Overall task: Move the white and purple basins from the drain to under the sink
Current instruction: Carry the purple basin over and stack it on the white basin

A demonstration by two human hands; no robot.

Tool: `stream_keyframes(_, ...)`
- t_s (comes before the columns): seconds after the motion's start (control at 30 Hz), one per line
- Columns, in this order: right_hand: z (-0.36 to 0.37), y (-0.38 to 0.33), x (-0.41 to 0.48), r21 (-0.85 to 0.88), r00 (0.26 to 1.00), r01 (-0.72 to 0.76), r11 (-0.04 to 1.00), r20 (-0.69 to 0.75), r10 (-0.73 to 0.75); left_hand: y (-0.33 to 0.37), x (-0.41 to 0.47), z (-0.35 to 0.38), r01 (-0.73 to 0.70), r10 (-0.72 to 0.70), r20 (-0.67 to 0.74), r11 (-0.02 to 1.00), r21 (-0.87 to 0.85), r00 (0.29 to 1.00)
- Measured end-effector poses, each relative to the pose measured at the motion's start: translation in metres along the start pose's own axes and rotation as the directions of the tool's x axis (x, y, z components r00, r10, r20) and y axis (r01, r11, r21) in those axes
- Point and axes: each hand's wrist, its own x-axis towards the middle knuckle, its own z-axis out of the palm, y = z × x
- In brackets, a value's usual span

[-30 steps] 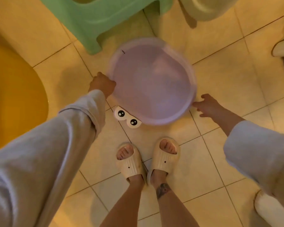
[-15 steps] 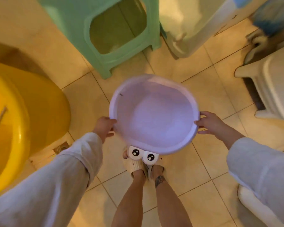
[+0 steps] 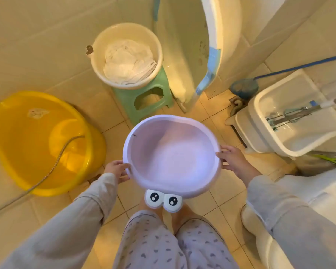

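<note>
A: Purple basin (image 3: 171,158) first. Where is it?

B: Up off the floor, level, held between both hands in front of the person's knees. The left hand (image 3: 116,168) has its fingers curled on the rim at the basin's left side; the right hand (image 3: 234,162) is closed on the rim at the opposite side. Each hand holds nothing else.

A: Anything in it?

B: It looks empty. Two cartoon eyes (image 3: 163,199) stick out from the near edge, toward the body.

A: And the white basin?

B: A pale basin (image 3: 97,45) with cloth (image 3: 128,61) in it sits on a green stool (image 3: 144,98), ahead of the hands and slightly left. Whether that is the task's white one, I cannot tell. A yellow tub (image 3: 27,121) with a hose (image 3: 47,171) in it lies on the floor, left of the left hand.

A: Which way is the sink?

B: A white sink (image 3: 260,111) stands ahead and to the right, nearer the right hand, with a mop handle (image 3: 303,109) resting across it. The space beneath is hidden from above.

A: So what does the next move turn on?

B: My judgement: the basin must swing right and go down, leading with the right hand. It is nearly round, so its only axis runs from eyes to far rim, and that hardly matters. I would keep it level and clear of the sink's near corner.
</note>
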Motion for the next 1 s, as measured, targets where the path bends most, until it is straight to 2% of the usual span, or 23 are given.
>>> stream_keyframes(0.23, -0.015, 0.028, -0.055, 0.191, 0.994, 0.075, 0.979, -0.087, -0.059, 0.007, -0.035, -0.007, -0.109, 0.110, 0.035, 0.994, -0.031, 0.993)
stream_keyframes(0.37, -0.018, 0.061, -0.076, 0.288, 0.980, 0.070, 0.955, -0.199, -0.012, 0.006, -0.038, 0.002, -0.122, 0.110, 0.136, 0.989, 0.084, 0.985)
stream_keyframes(0.57, 0.002, 0.140, -0.124, 0.487, 0.926, 0.023, 0.873, -0.340, 0.165, 0.018, -0.040, 0.020, -0.216, 0.109, 0.311, 0.918, 0.334, 0.944)
stream_keyframes(0.67, 0.028, 0.184, -0.157, 0.620, 0.882, 0.039, 0.784, -0.390, 0.264, 0.027, -0.045, 0.040, -0.295, 0.097, 0.392, 0.822, 0.486, 0.915)
stream_keyframes(0.8, 0.073, 0.238, -0.204, 0.772, 0.834, 0.110, 0.626, -0.415, 0.364, 0.026, -0.058, 0.077, -0.448, 0.115, 0.492, 0.624, 0.640, 0.863)
stream_keyframes(1.0, 0.136, 0.318, -0.263, 0.910, 0.719, 0.231, 0.345, -0.398, 0.570, -0.021, -0.106, 0.136, -0.603, -0.005, 0.641, 0.333, 0.725, 0.768)
